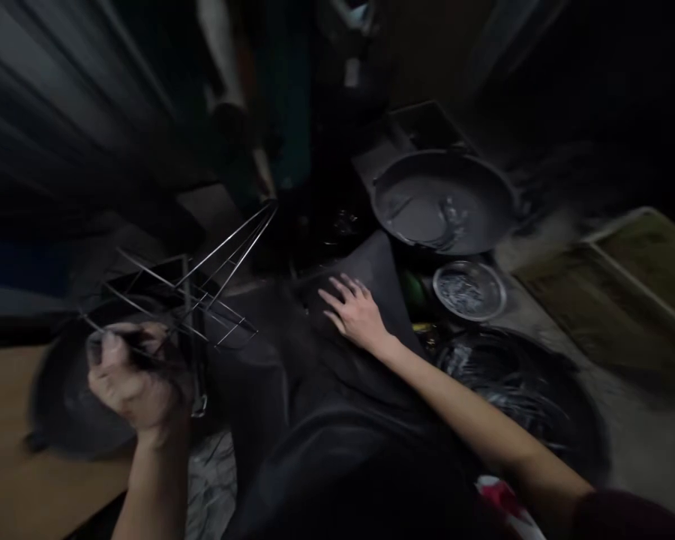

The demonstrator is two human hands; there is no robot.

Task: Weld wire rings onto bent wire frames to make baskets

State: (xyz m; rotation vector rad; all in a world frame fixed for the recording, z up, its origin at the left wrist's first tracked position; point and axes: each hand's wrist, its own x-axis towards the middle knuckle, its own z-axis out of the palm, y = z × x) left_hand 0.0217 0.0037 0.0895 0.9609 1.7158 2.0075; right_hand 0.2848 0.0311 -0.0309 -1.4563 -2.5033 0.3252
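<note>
My left hand [132, 379] is closed around a wire metal rack [194, 289] and holds it up over a dark round pan [61, 405]. The rack's thin rods fan out toward the upper right. My right hand [355, 309] lies flat with fingers spread on my dark-clothed knee [365, 262], holding nothing. The picture is dim and smeared by motion.
A large dark wok [444, 202] with grey residue sits ahead on the right. Below it are a small metal bowl [469, 290] and a big dark basin [529, 390]. A flat tray [624, 285] lies at right. Corrugated wall at left; wooden board [11, 465] at lower left.
</note>
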